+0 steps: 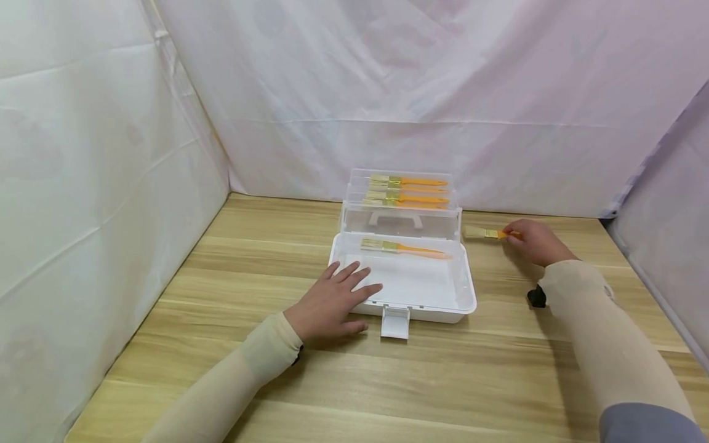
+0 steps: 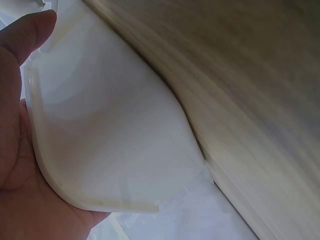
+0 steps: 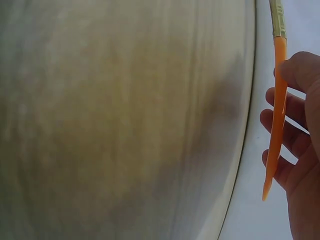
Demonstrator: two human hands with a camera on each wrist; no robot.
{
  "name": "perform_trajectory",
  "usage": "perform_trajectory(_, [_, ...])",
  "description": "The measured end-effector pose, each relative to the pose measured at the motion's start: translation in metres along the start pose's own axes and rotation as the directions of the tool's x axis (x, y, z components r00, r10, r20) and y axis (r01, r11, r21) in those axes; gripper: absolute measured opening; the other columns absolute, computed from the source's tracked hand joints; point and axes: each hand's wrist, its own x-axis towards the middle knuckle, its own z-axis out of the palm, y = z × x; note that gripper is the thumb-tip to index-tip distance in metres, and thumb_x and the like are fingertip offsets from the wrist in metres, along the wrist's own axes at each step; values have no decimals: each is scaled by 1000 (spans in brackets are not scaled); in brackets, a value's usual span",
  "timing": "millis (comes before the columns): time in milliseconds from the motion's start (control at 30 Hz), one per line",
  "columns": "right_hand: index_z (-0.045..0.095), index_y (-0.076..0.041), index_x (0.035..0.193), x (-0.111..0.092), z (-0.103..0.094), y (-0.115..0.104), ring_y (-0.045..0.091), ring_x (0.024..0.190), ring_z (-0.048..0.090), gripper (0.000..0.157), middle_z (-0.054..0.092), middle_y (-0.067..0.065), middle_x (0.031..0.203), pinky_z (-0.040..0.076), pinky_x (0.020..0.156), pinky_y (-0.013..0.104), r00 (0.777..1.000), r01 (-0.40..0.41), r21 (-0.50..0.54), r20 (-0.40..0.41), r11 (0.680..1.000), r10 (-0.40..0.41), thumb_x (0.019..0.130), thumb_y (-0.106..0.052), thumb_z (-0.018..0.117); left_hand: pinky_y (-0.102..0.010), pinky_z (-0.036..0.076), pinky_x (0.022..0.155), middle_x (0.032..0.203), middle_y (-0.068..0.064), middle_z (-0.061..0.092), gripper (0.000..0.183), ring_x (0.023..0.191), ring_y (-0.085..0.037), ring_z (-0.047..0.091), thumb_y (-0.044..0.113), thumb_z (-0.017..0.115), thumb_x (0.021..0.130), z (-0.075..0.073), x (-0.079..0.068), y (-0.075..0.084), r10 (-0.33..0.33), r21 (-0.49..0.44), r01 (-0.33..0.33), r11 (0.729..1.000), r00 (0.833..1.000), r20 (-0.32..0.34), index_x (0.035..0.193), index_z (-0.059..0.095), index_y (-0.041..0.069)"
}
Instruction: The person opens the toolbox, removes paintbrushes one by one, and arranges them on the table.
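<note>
A white plastic box stands opened on the table, its front latch folded down. My left hand rests on its front-left corner with fingers spread over the rim; the left wrist view shows the palm against the box's outer wall. My right hand, right of the box, pinches a paintbrush by its orange handle. The pale bristles point left toward the box. Another paintbrush lies along the back of the box's lower compartment.
Behind the lower compartment rise clear tiers holding several orange-handled paintbrushes. A pale handle shows through the clear plastic. White cloth hangs behind the wooden table and at both sides.
</note>
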Motion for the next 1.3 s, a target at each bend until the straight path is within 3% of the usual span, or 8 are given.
perform_trajectory(333, [63, 10, 117, 5, 3, 9, 50, 112, 54, 27, 60, 32, 119, 40, 95, 64, 999, 18, -24, 44, 1000, -17, 98, -8, 55, -58, 19, 115, 154, -11, 41, 72, 146, -33, 27, 56, 65, 89, -1, 0, 1, -5, -17, 5, 1000, 1000, -3, 150, 44, 25])
perform_trajectory(867, [64, 9, 119, 12, 9, 16, 48, 109, 58, 28, 62, 30, 117, 44, 91, 62, 999, 7, -41, 48, 999, -5, 99, -7, 52, -58, 20, 115, 154, -12, 41, 72, 146, -32, 27, 55, 66, 89, -3, -1, 2, -5, -19, 5, 1000, 1000, -6, 150, 44, 25])
perform_trajectory(1067, [63, 9, 120, 12, 4, 8, 51, 112, 55, 27, 61, 31, 120, 41, 94, 63, 999, 11, -66, 35, 998, -9, 100, -7, 53, -59, 20, 114, 153, -13, 42, 71, 145, -34, 29, 53, 67, 88, -4, -1, 2, 3, -27, -3, 1000, 1000, -18, 149, 45, 24])
perform_trajectory(1300, [60, 7, 125, 8, -7, -12, 54, 122, 46, 30, 54, 33, 129, 36, 99, 66, 999, -37, 13, -7, 999, 37, 102, -12, 55, -58, 20, 115, 153, -11, 41, 71, 145, -33, 29, 54, 66, 89, -3, -2, 2, -3, -17, 3, 1000, 1000, -14, 150, 45, 25])
